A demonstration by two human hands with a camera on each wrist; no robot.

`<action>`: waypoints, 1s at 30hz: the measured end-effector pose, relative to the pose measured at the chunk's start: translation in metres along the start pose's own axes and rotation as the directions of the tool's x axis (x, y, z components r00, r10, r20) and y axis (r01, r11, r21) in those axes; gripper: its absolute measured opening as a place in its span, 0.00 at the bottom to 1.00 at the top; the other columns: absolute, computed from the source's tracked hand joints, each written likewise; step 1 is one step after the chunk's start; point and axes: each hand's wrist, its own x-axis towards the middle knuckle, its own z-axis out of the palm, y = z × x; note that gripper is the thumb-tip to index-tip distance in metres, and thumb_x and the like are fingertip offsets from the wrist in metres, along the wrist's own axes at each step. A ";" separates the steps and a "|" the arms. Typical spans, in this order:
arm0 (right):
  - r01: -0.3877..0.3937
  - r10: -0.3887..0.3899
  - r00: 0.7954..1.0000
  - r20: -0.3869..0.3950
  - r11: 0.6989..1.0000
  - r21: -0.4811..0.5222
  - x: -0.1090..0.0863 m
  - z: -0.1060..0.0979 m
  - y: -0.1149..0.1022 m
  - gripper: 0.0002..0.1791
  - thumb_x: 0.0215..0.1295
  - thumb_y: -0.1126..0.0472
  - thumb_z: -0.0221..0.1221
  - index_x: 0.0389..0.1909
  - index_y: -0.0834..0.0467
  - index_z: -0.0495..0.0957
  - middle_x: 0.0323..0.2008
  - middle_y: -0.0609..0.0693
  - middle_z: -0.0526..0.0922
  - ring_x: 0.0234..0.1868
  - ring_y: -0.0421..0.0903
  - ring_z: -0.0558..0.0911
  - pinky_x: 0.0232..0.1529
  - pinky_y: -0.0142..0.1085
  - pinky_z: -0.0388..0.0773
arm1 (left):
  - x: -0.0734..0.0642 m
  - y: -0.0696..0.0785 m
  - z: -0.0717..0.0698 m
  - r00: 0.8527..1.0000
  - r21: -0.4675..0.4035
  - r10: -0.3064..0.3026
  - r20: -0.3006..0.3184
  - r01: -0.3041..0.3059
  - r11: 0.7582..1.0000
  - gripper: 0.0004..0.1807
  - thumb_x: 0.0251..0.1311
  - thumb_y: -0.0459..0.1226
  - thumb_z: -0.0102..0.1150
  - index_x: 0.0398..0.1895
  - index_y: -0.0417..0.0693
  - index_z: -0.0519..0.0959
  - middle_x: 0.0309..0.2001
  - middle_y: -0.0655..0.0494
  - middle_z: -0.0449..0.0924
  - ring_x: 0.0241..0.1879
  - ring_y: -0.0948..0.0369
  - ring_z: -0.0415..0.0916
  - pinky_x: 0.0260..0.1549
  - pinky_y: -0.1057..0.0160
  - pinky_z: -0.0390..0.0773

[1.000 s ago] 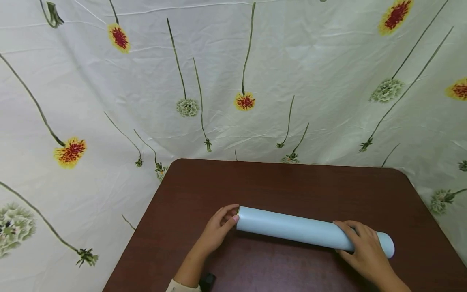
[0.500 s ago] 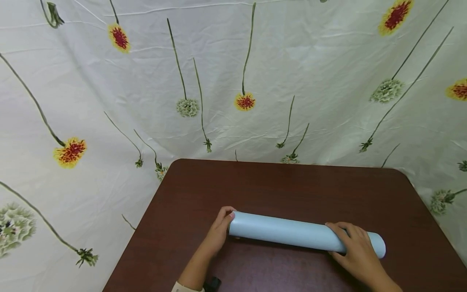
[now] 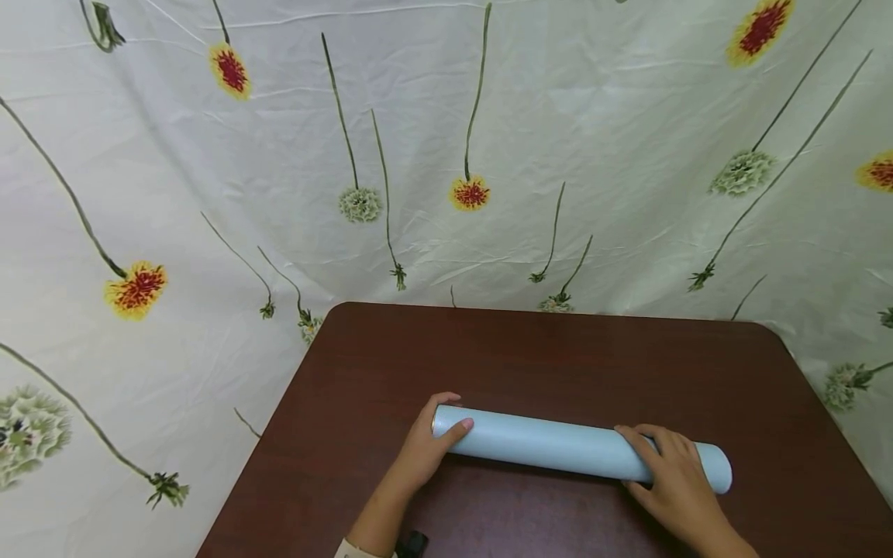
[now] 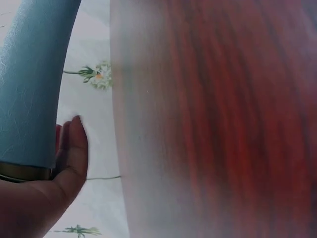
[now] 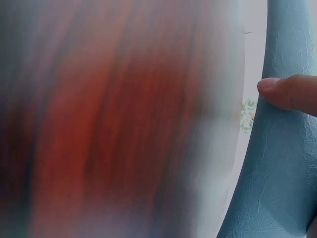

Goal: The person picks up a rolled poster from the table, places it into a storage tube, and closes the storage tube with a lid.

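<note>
A long light blue tube (image 3: 544, 446) with a creased, leather-like surface lies across the lower middle of the head view, its right end nearer me. My left hand (image 3: 422, 446) grips its left end, thumb on the near side and fingers reaching behind. In the left wrist view, a dull gold rim (image 4: 22, 172) shows at the end of the tube (image 4: 32, 89), beside the left hand (image 4: 47, 198). Close to the other end, my right hand (image 3: 670, 473) holds the tube from above. The right wrist view shows one digit of the right hand (image 5: 292, 92) against the tube (image 5: 277, 163).
The dark brown table (image 3: 530, 356) has rounded far corners. Behind and to its sides hangs a white cloth (image 3: 614, 124) printed with flowers. A small black object (image 3: 415, 544) sits by my left wrist, below a pale sleeve cuff (image 3: 354, 550).
The tube has moved left, together with both hands. My left hand went from touching the end to gripping round it, its thumb now on the near side. The right hand kept its hold.
</note>
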 end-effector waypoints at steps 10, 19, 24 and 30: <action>0.026 -0.026 1.000 -0.014 1.000 -0.013 0.001 0.007 -0.008 0.51 0.26 0.65 0.83 0.63 0.51 0.77 0.50 0.54 0.78 0.52 0.58 0.77 0.54 0.58 0.65 | -0.002 0.000 -0.004 0.997 -0.068 -0.069 -0.030 0.067 0.995 0.24 0.64 0.50 0.66 0.60 0.57 0.72 0.49 0.45 0.76 0.41 0.56 0.75 0.37 0.59 0.74; 0.027 -0.028 1.000 -0.012 1.000 -0.014 0.005 0.008 -0.012 0.53 0.26 0.65 0.83 0.64 0.49 0.76 0.50 0.53 0.78 0.52 0.57 0.77 0.55 0.57 0.63 | -0.003 0.000 -0.005 0.997 -0.131 -0.072 -0.033 0.067 0.989 0.22 0.65 0.47 0.65 0.57 0.53 0.71 0.51 0.42 0.73 0.41 0.53 0.75 0.37 0.58 0.74; 0.030 -0.031 0.999 -0.014 1.000 -0.008 0.005 0.009 -0.014 0.53 0.26 0.66 0.83 0.64 0.49 0.76 0.51 0.54 0.77 0.53 0.58 0.76 0.56 0.57 0.63 | -0.003 0.001 -0.005 0.997 -0.145 -0.067 -0.038 0.061 0.988 0.22 0.65 0.47 0.65 0.56 0.52 0.71 0.51 0.42 0.73 0.40 0.53 0.75 0.37 0.58 0.74; 0.045 -0.046 0.999 -0.018 0.999 -0.007 0.007 0.011 -0.012 0.53 0.26 0.66 0.83 0.64 0.49 0.76 0.50 0.54 0.77 0.52 0.57 0.76 0.55 0.56 0.64 | -0.001 -0.003 -0.009 0.997 -0.076 -0.068 -0.036 0.065 0.995 0.23 0.65 0.50 0.64 0.58 0.55 0.71 0.51 0.44 0.74 0.42 0.55 0.75 0.38 0.58 0.74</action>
